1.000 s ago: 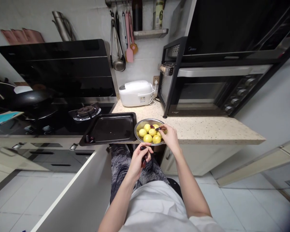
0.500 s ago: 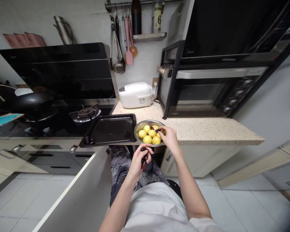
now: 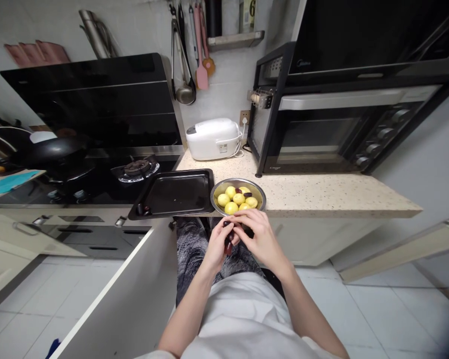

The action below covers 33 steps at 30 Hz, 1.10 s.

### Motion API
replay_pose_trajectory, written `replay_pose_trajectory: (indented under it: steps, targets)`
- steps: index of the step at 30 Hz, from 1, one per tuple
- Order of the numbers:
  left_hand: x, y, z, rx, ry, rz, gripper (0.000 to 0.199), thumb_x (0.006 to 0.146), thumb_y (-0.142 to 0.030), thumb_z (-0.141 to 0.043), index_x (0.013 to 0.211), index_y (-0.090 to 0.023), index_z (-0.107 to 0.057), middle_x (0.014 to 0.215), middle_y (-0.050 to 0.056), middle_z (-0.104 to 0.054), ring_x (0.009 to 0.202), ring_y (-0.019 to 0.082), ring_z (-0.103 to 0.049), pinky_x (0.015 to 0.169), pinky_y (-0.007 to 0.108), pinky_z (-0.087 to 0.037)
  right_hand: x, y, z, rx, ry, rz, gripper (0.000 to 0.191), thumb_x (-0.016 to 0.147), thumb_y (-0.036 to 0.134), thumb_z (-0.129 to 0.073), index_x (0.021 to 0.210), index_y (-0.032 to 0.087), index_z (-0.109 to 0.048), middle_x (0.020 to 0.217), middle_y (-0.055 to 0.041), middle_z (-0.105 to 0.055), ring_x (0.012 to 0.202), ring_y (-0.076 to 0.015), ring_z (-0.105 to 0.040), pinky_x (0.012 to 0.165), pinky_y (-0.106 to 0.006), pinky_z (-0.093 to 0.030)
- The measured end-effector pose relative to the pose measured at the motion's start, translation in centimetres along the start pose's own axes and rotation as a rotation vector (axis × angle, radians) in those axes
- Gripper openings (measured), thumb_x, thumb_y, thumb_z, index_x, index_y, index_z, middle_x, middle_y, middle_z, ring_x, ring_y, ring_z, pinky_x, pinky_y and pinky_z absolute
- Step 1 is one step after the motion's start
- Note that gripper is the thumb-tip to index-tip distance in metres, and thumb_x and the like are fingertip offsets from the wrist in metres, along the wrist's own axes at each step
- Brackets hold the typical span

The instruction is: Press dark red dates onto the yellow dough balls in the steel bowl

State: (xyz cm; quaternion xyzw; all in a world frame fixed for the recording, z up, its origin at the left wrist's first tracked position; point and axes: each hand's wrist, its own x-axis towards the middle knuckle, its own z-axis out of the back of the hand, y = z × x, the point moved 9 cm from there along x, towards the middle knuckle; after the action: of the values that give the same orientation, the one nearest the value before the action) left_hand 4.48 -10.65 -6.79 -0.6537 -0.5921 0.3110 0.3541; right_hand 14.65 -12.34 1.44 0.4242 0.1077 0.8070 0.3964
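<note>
Below the counter edge my left hand [image 3: 217,244] is closed around several dark red, oblong fruits [image 3: 229,248] that look like long grapes. My right hand [image 3: 257,232] reaches over to it, thumb and fingertips closing on the uppermost dark fruit. Just beyond both hands, a round steel bowl [image 3: 262,200] sits at the counter's front edge. It contains several yellow round fruits [image 3: 238,199], with a dark oblong fruit [image 3: 247,194] and another dark red one [image 3: 238,190] lying among them. Part of the bowl's near rim is hidden by my right hand.
A black baking tray [image 3: 179,173] stands left of the bowl, with small dark pieces [image 3: 140,209] in its near left corner. Behind are a white appliance [image 3: 213,142] and a gas burner [image 3: 136,167]. An oven [image 3: 318,134] stands right. An open cabinet door [image 3: 134,284] is at my left.
My right hand has moved from the bowl back to my left hand. The dark fruit it held now lies on the yellow fruits. The view has shifted slightly.
</note>
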Motion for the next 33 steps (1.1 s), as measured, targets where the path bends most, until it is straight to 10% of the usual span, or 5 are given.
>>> replay_pose_trajectory:
  steps: [12, 19, 33]
  targets:
    - [-0.2, 0.5, 0.4, -0.028, -0.009, 0.056, 0.035, 0.066, -0.019, -0.068, 0.100, -0.014, -0.072, 0.083, 0.001, -0.064, 0.057, 0.006, -0.042, 0.052, 0.020, -0.030, -0.1, -1.1, -0.4, 0.102, -0.126, -0.076, 0.019, 0.088, 0.014, -0.068, 0.101, 0.026, -0.075, 0.107, -0.0048, -0.074, 0.108, -0.0254, -0.065, 0.096, -0.043, -0.052]
    - [0.3, -0.1, 0.1, 0.033, 0.086, -0.055, 0.038, 0.072, -0.018, -0.059, 0.108, -0.013, -0.071, 0.093, 0.006, -0.066, 0.056, 0.006, -0.040, 0.055, 0.024, -0.028, 1.3, -6.9, 3.3, -0.018, -0.377, -0.273, 0.013, 0.087, 0.023, -0.063, 0.095, 0.022, -0.072, 0.097, -0.0077, -0.076, 0.094, -0.0272, -0.066, 0.086, -0.042, -0.052]
    - [-1.2, -3.1, 1.5, 0.384, -0.134, -0.292, 0.019, 0.081, -0.025, -0.069, 0.099, -0.021, -0.074, 0.085, 0.004, -0.067, 0.070, 0.016, -0.050, 0.060, 0.024, -0.036, 2.5, -10.0, 1.5, -0.248, -0.278, -0.336, 0.013, 0.088, 0.021, -0.061, 0.090, 0.022, -0.074, 0.095, -0.0088, -0.077, 0.092, -0.0290, -0.064, 0.089, -0.043, -0.042]
